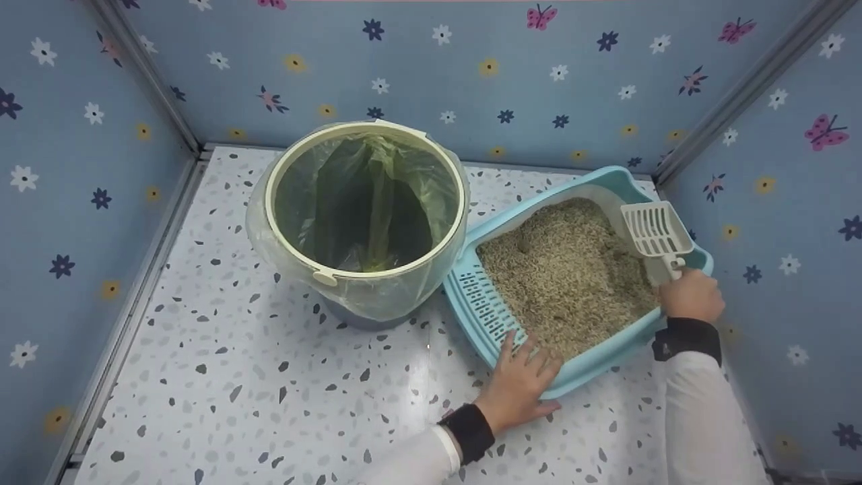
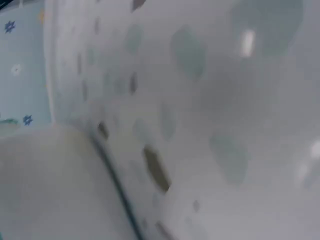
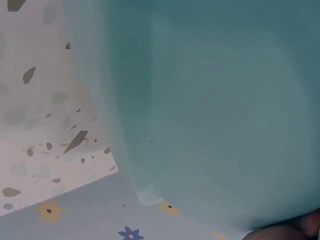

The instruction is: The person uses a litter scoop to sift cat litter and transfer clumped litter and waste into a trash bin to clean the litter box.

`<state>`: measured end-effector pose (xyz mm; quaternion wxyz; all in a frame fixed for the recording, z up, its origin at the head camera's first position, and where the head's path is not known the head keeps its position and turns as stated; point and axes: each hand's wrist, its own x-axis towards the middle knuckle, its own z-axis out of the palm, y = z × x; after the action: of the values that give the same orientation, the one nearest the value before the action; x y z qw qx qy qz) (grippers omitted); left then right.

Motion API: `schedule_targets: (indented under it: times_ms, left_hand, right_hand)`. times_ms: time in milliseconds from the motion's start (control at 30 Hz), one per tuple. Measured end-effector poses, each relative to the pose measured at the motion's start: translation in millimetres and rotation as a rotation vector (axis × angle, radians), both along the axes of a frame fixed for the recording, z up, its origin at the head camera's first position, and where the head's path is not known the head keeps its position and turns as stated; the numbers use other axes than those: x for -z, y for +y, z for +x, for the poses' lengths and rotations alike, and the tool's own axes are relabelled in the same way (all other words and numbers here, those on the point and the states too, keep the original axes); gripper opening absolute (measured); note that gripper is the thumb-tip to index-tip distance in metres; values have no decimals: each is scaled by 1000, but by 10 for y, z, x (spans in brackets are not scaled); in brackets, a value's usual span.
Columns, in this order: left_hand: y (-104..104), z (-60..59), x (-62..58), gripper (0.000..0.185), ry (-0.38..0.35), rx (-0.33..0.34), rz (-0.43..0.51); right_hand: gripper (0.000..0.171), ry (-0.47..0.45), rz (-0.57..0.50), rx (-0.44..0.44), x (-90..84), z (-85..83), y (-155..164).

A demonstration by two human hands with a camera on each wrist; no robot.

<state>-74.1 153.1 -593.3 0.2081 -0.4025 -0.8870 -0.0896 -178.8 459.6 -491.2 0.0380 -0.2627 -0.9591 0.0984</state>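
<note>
A light blue litter tray [image 1: 485, 316] full of beige litter [image 1: 566, 276] sits on the speckled floor at the right. My right hand [image 1: 690, 293] grips the handle of a white slotted scoop [image 1: 654, 229], held above the tray's right rim. My left hand [image 1: 522, 380] rests with straight fingers on the tray's near rim. In the right wrist view the tray's blue outer wall [image 3: 215, 110] fills most of the frame. The left wrist view is a blur of speckled floor [image 2: 200, 100], with no hand visible.
A round bin [image 1: 367, 202] lined with a green plastic bag stands just left of the tray, touching it. Blue walls with flowers and butterflies [image 1: 471, 67] close in the back and both sides. The terrazzo floor [image 1: 269, 377] stretches to the front left.
</note>
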Motion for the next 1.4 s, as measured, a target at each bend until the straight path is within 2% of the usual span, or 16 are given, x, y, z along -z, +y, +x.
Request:
schedule_targets:
  times_ms: [167,333,600,867,1033,1167,1400]
  left_hand:
    - [15,-66,148,71,199,22,116]
    - [10,-96,183,70,244,50,136]
    - [-56,-131,175,74,209,101,135]
    - [-223,-328,194,63,210,188,200]
    - [-351,-428,187,66,154,235,237]
    - [-425,-499,180,65,124,268,240]
    - [-547,-610,172,58,113,305,223]
  right_hand:
    - [18,6,-38,-3,-14,4,-13]
    - [20,17,-65,-15,-24,35,-21]
    - [23,14,-90,1,-7,139,-26]
    - [30,15,-70,44,16,227,-113]
    - [24,71,-58,56,41,328,-182]
    - [23,75,-67,75,47,401,-224]
    - [25,62,-71,103,56,478,-325]
